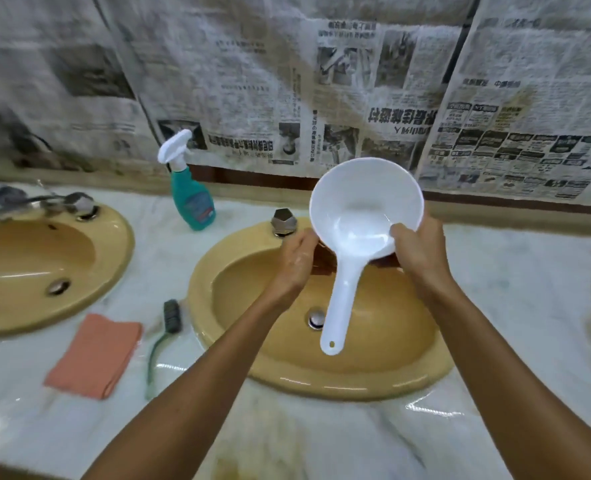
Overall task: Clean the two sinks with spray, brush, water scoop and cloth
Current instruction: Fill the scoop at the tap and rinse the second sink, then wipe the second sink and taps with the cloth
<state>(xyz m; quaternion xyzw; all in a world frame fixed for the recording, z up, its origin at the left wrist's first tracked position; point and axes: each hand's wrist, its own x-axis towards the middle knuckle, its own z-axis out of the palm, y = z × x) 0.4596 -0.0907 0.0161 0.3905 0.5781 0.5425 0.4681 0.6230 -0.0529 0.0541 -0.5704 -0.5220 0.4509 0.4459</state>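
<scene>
While L hand [295, 263] hovers, R hand [420, 251] grips scoop [363, 209].

1. Wall: we record sheets of newspaper [321, 81] covering it from the top edge down to the ledge, overlapping, printed in black.
2. Ledge: we note a tan strip [494, 206] along the foot of the wall.
3. Bench [529, 289]: we list white marbled stone, glossy, with brownish stains near the front edge.
</scene>
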